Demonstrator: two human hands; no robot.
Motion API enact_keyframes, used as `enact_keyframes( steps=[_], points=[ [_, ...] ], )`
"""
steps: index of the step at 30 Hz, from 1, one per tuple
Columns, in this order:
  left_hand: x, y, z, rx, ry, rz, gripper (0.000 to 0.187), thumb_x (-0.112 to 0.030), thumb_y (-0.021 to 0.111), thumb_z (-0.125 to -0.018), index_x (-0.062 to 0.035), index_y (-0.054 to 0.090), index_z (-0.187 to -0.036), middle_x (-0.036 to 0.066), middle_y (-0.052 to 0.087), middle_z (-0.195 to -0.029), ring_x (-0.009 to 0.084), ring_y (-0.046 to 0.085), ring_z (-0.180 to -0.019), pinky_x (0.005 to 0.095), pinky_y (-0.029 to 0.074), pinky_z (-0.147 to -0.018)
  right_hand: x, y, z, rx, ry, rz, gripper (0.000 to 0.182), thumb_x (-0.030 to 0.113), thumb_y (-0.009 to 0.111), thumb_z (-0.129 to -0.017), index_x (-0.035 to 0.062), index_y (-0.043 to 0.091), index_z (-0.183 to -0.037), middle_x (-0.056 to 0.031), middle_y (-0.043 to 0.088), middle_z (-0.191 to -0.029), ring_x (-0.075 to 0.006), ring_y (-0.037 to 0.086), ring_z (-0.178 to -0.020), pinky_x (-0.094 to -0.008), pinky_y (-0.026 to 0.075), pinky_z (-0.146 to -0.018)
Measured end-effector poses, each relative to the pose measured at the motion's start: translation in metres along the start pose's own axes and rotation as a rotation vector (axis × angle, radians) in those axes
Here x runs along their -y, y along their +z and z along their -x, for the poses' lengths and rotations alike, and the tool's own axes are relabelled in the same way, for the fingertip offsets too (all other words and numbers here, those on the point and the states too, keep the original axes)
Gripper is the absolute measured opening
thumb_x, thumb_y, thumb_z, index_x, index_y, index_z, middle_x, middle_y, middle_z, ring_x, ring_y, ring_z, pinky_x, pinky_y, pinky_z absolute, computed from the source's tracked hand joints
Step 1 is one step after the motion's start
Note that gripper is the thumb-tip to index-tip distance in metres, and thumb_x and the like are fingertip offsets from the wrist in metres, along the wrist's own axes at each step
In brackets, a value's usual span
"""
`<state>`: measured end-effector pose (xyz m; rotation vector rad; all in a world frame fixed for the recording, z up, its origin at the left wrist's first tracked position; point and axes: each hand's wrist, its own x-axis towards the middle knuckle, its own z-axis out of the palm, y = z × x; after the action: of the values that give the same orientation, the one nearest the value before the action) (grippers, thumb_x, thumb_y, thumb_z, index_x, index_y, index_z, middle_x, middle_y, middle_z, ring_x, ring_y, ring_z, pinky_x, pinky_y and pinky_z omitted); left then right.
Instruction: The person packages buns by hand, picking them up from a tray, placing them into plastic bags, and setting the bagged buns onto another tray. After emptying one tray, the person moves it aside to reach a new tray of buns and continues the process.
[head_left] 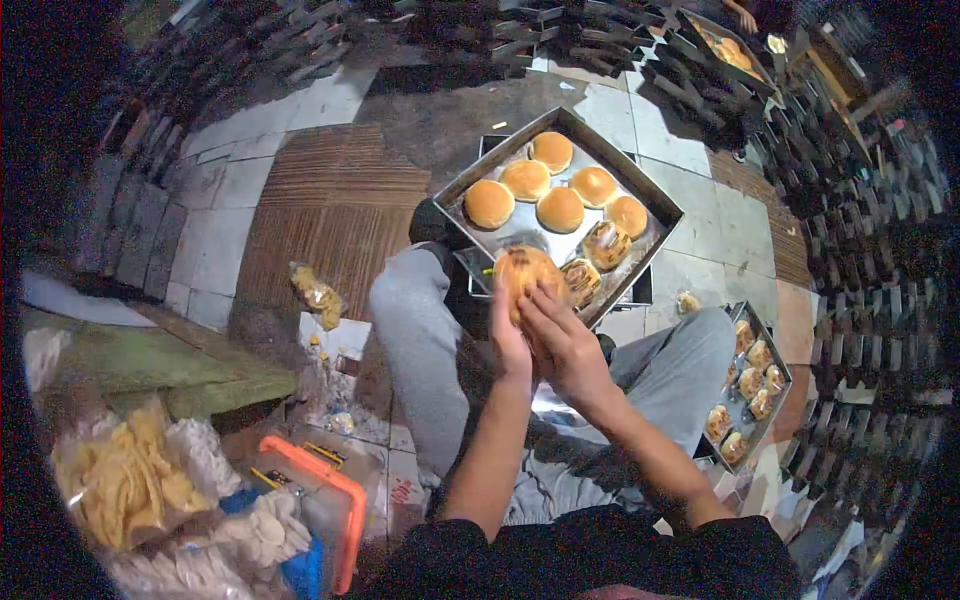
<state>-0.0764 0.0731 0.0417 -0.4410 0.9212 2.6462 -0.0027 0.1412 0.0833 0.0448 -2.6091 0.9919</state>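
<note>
Between my two hands is a round bun (527, 272) that appears to be in a clear printed plastic bag. My left hand (512, 335) supports it from the left side, its fingers partly hidden behind the bun. From the right, my right hand (560, 330) presses its fingers over the near side. Just beyond them, a square metal tray (655, 197) sits tilted to my view. Several bare golden buns (560, 209) lie in it. Two bagged buns with dark print, one wrapped bun (606, 244) and another wrapped bun (580, 282), rest at its near right side.
On the floor to the right, a second tray (775, 405) holds several wrapped buns. An orange-handled crate (352, 500) with bags and cloths stands at lower left. A plastic bag (318, 295) lies on the floor. Stacked dark trays line the sides; another person's hand (745, 18) shows far back.
</note>
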Motion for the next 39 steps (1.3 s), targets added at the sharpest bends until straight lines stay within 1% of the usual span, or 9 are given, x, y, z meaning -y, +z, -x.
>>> enact_keyframes(
  steps=[6,12,16,21,24,26,30,34,39],
  points=[
    [-0.028,0.000,0.005,0.127,-0.264,0.015,0.060,-0.052,0.046,-0.104,-0.0048,0.048,-0.142,0.012,0.062,-0.127,0.0279,0.064,-0.114,0.0420,0.055,-0.095,0.027,-0.021,-0.005,0.001,0.140,-0.118,0.018,0.011,0.069,-0.090,0.0023,0.067,-0.105,-0.0182,0.066,-0.109,-0.0325,0.065,-0.096,-0.0410,0.052,-0.085],
    [-0.059,-0.010,0.001,0.191,-0.138,0.158,0.054,-0.051,0.048,-0.102,-0.0084,0.057,-0.134,0.016,0.066,-0.125,0.0330,0.065,-0.113,0.0524,0.056,-0.091,0.022,-0.079,0.007,1.269,0.187,-0.967,0.016,0.013,0.066,-0.095,-0.0005,0.068,-0.102,-0.0116,0.072,-0.093,-0.0238,0.068,-0.089,-0.0380,0.053,-0.085],
    [-0.091,-0.008,0.042,0.207,-0.167,0.015,0.064,-0.062,0.043,-0.102,-0.0079,0.054,-0.135,0.012,0.065,-0.124,0.0305,0.065,-0.112,0.0535,0.056,-0.088,0.025,-0.062,0.004,-0.012,0.193,-0.503,0.023,0.005,0.071,-0.087,0.0023,0.072,-0.109,-0.0152,0.070,-0.107,-0.0281,0.067,-0.107,-0.0374,0.053,-0.092],
    [-0.121,-0.040,0.112,0.159,-0.315,-0.251,0.064,-0.059,0.039,-0.105,-0.0047,0.055,-0.135,0.013,0.063,-0.129,0.0276,0.063,-0.117,0.0455,0.053,-0.095,0.009,-0.022,0.003,0.002,0.035,-0.682,0.016,0.003,0.071,-0.087,0.0014,0.075,-0.102,-0.0136,0.070,-0.102,-0.0234,0.069,-0.090,-0.0340,0.055,-0.082],
    [-0.145,-0.063,0.099,-0.079,-0.430,-1.252,0.047,-0.043,0.055,-0.104,-0.0029,0.061,-0.127,0.013,0.062,-0.126,0.0249,0.065,-0.108,0.0413,0.052,-0.091,0.012,-0.007,-0.005,-0.111,0.125,-0.742,0.010,0.003,0.071,-0.088,0.0000,0.075,-0.097,-0.0125,0.071,-0.096,-0.0199,0.068,-0.082,-0.0318,0.055,-0.073],
    [-0.147,-0.042,0.101,0.017,0.740,-1.591,0.030,-0.024,0.069,-0.097,-0.0020,0.067,-0.116,0.012,0.065,-0.112,0.0233,0.065,-0.099,0.0383,0.052,-0.083,0.009,0.004,-0.013,-0.137,0.055,-0.662,0.009,0.003,0.070,-0.089,-0.0007,0.074,-0.096,-0.0116,0.071,-0.091,-0.0189,0.068,-0.081,-0.0311,0.054,-0.069],
    [-0.144,-0.053,0.059,0.275,1.083,-1.497,0.025,-0.004,0.071,-0.089,-0.0058,0.067,-0.113,0.012,0.069,-0.104,0.0243,0.066,-0.090,0.0325,0.052,-0.081,0.018,0.012,-0.031,-0.129,0.020,-0.586,0.009,0.005,0.073,-0.087,0.0020,0.074,-0.095,-0.0097,0.070,-0.087,-0.0229,0.069,-0.079,-0.0336,0.055,-0.070],
    [-0.148,-0.044,0.070,0.255,0.971,-1.031,0.012,-0.002,0.068,-0.093,-0.0028,0.067,-0.105,0.008,0.067,-0.094,0.0215,0.066,-0.086,0.0307,0.054,-0.074,0.064,-0.040,-0.031,-0.315,-0.299,-0.298,0.019,0.009,0.080,-0.079,0.0082,0.076,-0.098,-0.0099,0.069,-0.101,-0.0298,0.070,-0.086,-0.0373,0.056,-0.078],
    [-0.152,-0.046,0.081,0.100,0.465,-0.818,0.004,-0.002,0.067,-0.096,-0.0025,0.063,-0.098,0.006,0.062,-0.088,0.0106,0.059,-0.067,0.0221,0.048,-0.059,0.014,-0.025,-0.018,-0.046,0.149,-0.733,0.010,0.008,0.077,-0.083,0.0023,0.077,-0.091,-0.0083,0.073,-0.097,-0.0180,0.069,-0.091,-0.0319,0.055,-0.078]
  ],
)
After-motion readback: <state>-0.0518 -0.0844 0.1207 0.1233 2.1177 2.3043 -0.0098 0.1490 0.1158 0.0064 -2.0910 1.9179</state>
